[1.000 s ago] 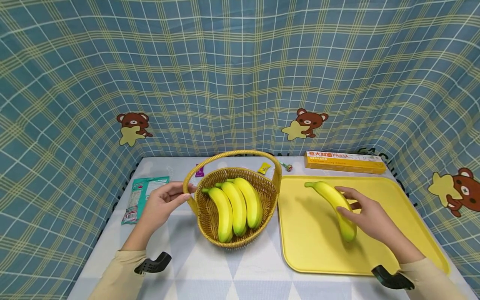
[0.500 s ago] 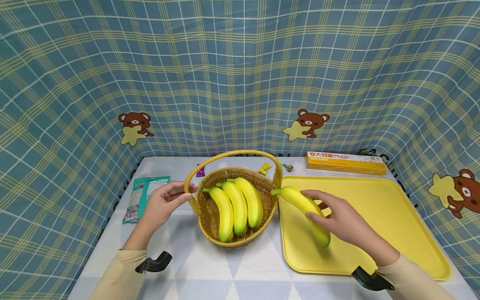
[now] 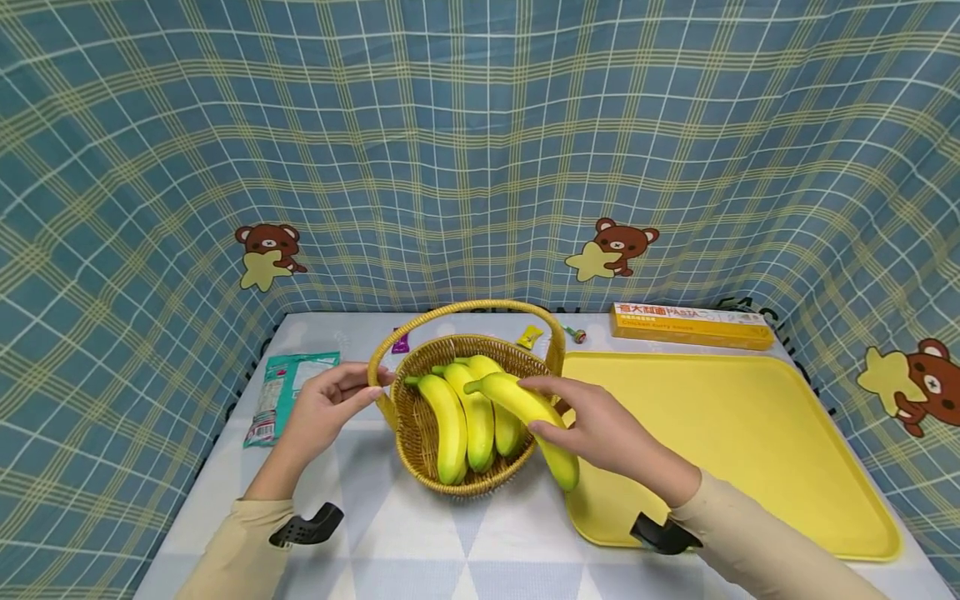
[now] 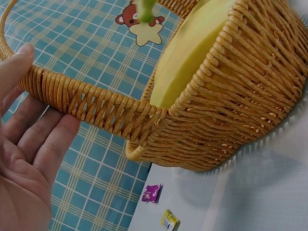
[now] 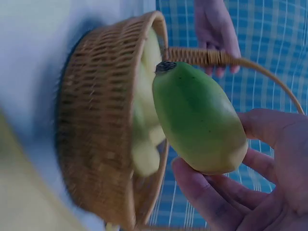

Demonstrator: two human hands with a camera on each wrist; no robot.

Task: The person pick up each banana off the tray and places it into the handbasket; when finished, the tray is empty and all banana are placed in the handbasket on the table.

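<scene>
A wicker basket [image 3: 420,454] with a tall arched handle [image 3: 465,307] stands mid-table, several bananas [image 3: 448,429] lying side by side in it. My left hand [image 3: 326,408] grips the handle's left side between thumb and fingers; the left wrist view shows the thumb over the woven handle [image 4: 91,98] and fingers behind it. Over the basket's right rim, my right hand [image 3: 600,425] holds another banana [image 3: 525,408] by its middle, stem pointing left over the bananas inside. In the right wrist view this banana's green tip [image 5: 192,110] faces the camera, apart from the basket wall [image 5: 96,115].
A yellow tray [image 3: 750,450] lies at the right. Behind it is a pasta box [image 3: 690,325]. At the back are a purple-wrapped candy [image 3: 401,342], a yellow-wrapped candy [image 3: 529,337] and a small lollipop [image 3: 576,334]. A teal packet [image 3: 281,392] lies left of the basket.
My right hand has carried the banana leftward from above the yellow tray to over the basket's right rim. The left hand and the basket have stayed in place.
</scene>
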